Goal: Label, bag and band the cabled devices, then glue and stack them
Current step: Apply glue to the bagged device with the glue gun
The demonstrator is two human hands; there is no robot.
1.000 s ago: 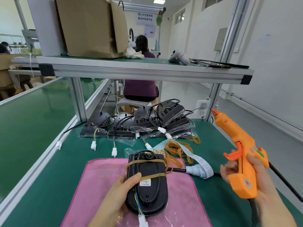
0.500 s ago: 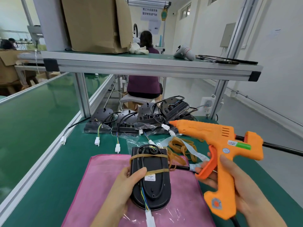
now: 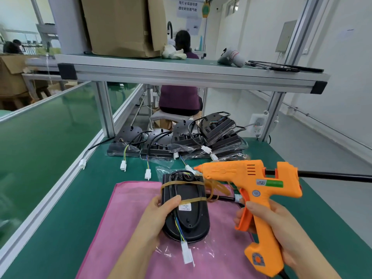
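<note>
Gripping the banded device (image 3: 186, 206) on the pink cloth (image 3: 130, 218) in curled left hand (image 3: 155, 216) fingers, clamped right hand (image 3: 281, 228) fingers round the glue gun (image 3: 251, 184), barrel over loose rubber bands (image 3: 219, 189), before piled devices (image 3: 201, 137).

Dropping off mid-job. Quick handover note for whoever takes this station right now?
Left hand: grips the bagged device on the pink cloth.
Right hand: holds the orange glue gun, nozzle near the device's far end; contact unclear.
Done: this device is labelled, bagged and banded twice.
Left: glue it, stack it. More devices lie at the table's back; loose rubber bands beside the cloth.
</note>
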